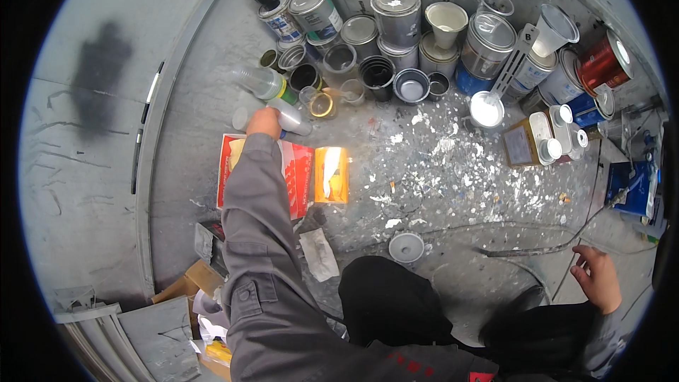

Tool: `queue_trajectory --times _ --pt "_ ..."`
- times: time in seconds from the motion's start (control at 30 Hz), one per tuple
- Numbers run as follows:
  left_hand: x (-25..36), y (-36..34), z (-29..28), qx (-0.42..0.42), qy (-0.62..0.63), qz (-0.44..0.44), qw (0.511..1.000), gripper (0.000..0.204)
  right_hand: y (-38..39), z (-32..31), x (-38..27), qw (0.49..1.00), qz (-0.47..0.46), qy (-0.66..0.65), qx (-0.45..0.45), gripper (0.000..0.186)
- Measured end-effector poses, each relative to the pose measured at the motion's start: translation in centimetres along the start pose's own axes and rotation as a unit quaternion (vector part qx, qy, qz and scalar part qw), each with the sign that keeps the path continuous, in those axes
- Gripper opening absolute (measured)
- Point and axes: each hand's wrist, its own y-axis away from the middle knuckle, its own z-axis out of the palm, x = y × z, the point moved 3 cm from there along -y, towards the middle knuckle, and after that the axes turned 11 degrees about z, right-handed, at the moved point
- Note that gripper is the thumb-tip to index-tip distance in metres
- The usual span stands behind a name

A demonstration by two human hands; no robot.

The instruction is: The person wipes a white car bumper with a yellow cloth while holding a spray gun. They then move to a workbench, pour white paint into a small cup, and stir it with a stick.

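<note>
My left hand (264, 124) reaches over the far edge of an opened red and white cardboard box (300, 177). Its fingers look curled, but their tips and anything in them are hidden. Right against it lies a clear plastic cylinder (291, 117), and a stack of clear plastic cups (258, 83) lies just beyond. Beside the box is a yellow packet (331, 175) with a bright glare on it. Off to the right, apart from the cans, my right hand (598, 279) hangs with its thumb and fingers apart, holding nothing.
Paint cans (396, 10) and cups line the back. A white-filled cup (487, 110) holds a measuring stick (515, 60). Capped bottles (541, 138) stand at right, near a dark hose (523, 250). A round lid (406, 247) and crumpled paper (320, 253) lie nearer me.
</note>
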Motion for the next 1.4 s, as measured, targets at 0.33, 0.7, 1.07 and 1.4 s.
queue_trajectory --times 0.33,0.7,1.07,1.4 --pt "0.7 -0.7 -0.1 0.004 -0.054 -0.014 0.998 0.021 0.3 0.0 -0.2 1.0 -0.011 -0.006 -0.003 0.043" --pt "1.4 0.9 -1.8 0.09 -0.068 -0.077 0.991 0.019 1.2 -0.3 -0.5 1.0 -0.012 0.005 -0.006 0.041" --pt "17.2 8.7 -6.7 0.363 0.162 0.181 0.899 0.024 1.8 -1.5 -1.5 0.997 -0.061 0.035 -0.025 0.042" --pt "41.1 9.7 8.8 0.082 0.239 0.458 0.852 0.017 3.8 -2.5 -2.1 0.987 -0.15 0.048 -0.043 0.045"
